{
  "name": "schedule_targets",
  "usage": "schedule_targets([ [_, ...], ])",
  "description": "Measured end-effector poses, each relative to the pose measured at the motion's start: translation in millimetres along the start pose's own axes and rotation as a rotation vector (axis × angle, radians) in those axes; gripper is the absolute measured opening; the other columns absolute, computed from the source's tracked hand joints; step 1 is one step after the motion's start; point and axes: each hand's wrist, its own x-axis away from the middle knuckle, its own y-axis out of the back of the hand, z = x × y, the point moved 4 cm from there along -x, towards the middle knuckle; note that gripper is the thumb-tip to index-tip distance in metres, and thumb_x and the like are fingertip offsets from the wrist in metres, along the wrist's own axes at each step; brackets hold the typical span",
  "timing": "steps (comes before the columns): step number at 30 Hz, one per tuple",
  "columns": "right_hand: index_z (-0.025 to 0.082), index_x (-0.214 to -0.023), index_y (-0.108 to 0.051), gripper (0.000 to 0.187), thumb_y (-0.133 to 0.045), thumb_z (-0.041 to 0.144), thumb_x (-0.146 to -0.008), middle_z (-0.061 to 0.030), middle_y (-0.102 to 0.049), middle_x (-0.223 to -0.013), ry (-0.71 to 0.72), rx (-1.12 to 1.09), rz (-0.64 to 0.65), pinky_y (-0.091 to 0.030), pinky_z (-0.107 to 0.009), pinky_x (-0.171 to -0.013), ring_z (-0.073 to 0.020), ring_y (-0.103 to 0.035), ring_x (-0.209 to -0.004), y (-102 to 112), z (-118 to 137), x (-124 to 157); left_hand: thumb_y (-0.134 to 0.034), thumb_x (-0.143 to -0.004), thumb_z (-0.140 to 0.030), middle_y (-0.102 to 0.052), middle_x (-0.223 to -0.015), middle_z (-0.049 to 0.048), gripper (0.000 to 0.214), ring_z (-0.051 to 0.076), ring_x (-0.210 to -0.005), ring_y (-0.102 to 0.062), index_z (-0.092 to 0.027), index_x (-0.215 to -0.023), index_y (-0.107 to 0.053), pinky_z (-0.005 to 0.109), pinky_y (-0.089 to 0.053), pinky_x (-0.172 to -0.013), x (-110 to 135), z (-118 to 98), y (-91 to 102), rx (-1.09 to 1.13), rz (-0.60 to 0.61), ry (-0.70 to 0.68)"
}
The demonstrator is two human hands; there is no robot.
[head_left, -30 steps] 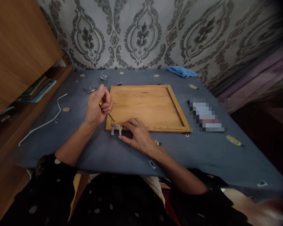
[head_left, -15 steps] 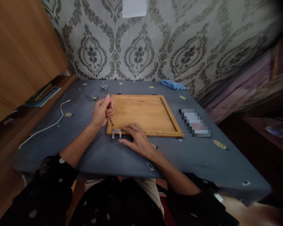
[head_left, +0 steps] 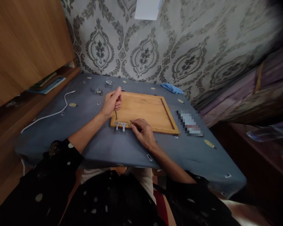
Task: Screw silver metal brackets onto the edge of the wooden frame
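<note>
A shallow wooden frame with a panel (head_left: 143, 108) lies flat on the table. My left hand (head_left: 112, 103) is closed around a screwdriver (head_left: 116, 115); its handle is mostly hidden in the fist and its thin shaft points down at the frame's near left corner. Two small metal hinges (head_left: 123, 126) sit side by side on the near edge there, their arms hanging over it. The shaft's tip is close to the left hinge; whether it touches a screw I cannot tell. My right hand (head_left: 143, 133) grips the near edge just right of the hinges, thumb and fingertips close together.
Small piles of metal hardware (head_left: 97, 91) lie at the back left. A white cable (head_left: 49, 115) runs along the left side. A blue cloth (head_left: 172, 88) is at the back, near the wall. A blurred phone-like object (head_left: 190, 123) lies right of the frame.
The view has shifted, so the table appears tilted. My left hand holds the screwdriver more upright over the left hinge. My right thumb has drawn in toward the fingertips at the edge.
</note>
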Motion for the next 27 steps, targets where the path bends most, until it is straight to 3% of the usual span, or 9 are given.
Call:
schedule_targets([
  [4, 0.020, -0.097, -0.075, 0.022, -0.054, 0.027, -0.093, -0.0110, -0.074, -0.092, 0.017, 0.009, 0.039, -0.052, -0.041, -0.085, -0.0255, -0.065, -0.089, 10, -4, -19, -0.070, -0.082, -0.068, -0.029, -0.043, -0.0106, 0.059, 0.002, -0.034, -0.024, -0.018, -0.061, -0.047, 0.016, -0.014, -0.035, 1, 0, -1.1, 0.010, 0.014, 0.011],
  [8, 0.021, -0.077, -0.072, 0.018, -0.061, 0.029, -0.088, -0.0066, -0.071, -0.079, -0.013, -0.009, 0.057, -0.048, -0.037, -0.082, -0.0215, -0.061, -0.079, 29, -22, -68, -0.068, -0.087, -0.064, -0.029, -0.043, -0.0103, 0.058, 0.002, -0.034, -0.024, -0.018, -0.060, -0.047, 0.015, -0.015, -0.035, 1, -2, -1.6, 0.008, -0.017, 0.053],
  [11, 0.020, -0.060, -0.059, 0.030, -0.066, 0.036, -0.085, -0.0002, -0.055, -0.056, -0.115, -0.060, 0.034, -0.043, -0.030, -0.064, -0.0139, -0.048, -0.057, 34, -47, -114, -0.066, -0.089, -0.062, -0.028, -0.043, -0.0102, 0.058, 0.002, -0.034, -0.025, -0.017, -0.059, -0.047, 0.015, -0.016, -0.036, 1, -3, -1.9, 0.009, -0.040, 0.070],
  [15, 0.024, -0.056, -0.042, 0.046, -0.043, 0.046, -0.096, 0.0060, -0.032, -0.046, -0.282, -0.173, -0.059, -0.035, -0.026, -0.048, -0.0101, -0.031, -0.043, 17, -78, -151, -0.066, -0.089, -0.063, -0.028, -0.042, -0.0102, 0.058, 0.003, -0.033, -0.024, -0.018, -0.058, -0.047, 0.016, -0.015, -0.034, -1, -3, -1.4, 0.013, -0.057, 0.080],
  [21, 0.023, -0.054, -0.043, 0.048, -0.047, 0.049, -0.094, 0.0056, -0.032, -0.047, -0.304, -0.223, -0.018, -0.029, -0.024, -0.048, -0.0099, -0.031, -0.045, -26, -86, -135, -0.066, -0.088, -0.066, -0.027, -0.043, -0.0106, 0.058, 0.003, -0.033, -0.024, -0.018, -0.060, -0.048, 0.016, -0.016, -0.034, -2, 0, 0.4, 0.027, -0.033, 0.061],
  [27, 0.022, -0.053, -0.039, 0.045, -0.047, 0.040, -0.093, 0.0041, -0.033, -0.052, -0.238, -0.131, 0.063, -0.025, -0.027, -0.054, -0.0103, -0.032, -0.052, -29, -77, -124, -0.063, -0.089, -0.068, -0.027, -0.043, -0.0100, 0.061, 0.004, -0.033, -0.024, -0.018, -0.059, -0.047, 0.016, -0.018, -0.034, -2, -1, -3.3, -0.028, -0.026, 0.078],
])
